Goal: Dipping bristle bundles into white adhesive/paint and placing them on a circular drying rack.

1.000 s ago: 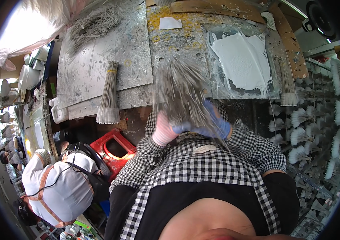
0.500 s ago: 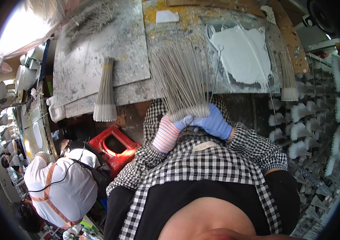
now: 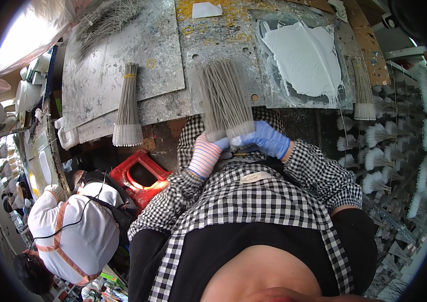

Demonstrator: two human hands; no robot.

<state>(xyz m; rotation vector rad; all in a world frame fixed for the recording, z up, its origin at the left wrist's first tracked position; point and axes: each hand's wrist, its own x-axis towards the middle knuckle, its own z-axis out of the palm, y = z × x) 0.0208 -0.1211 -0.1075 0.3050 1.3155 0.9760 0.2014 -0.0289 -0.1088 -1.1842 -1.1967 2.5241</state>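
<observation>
Gathered more narrowly than in the earlier frame is the bundle of thin grey rods [image 3: 226, 95], whose far ends are fanned wide there; one rod that leans out to the right is no longer seen apart. At its near, whitish ends the bundle is held between the left hand [image 3: 208, 155] and the right hand [image 3: 266, 141], both gloved and curled against its sides; how the hidden fingers press cannot be told. Away from the hands, its far part reaches over the table [image 3: 168, 106]; whether contact is made is not clear. To the left of the hands a tied bundle [image 3: 129, 108] is seen; beyond the right hand, white paste [image 3: 304, 60] is spread. Each rod is judged light, stiff and somewhat springy, the whole rather heavy; sliding between rods is to be expected, breakage hardly. Both hands are best placed around the near ends, with even pressure.
</observation>
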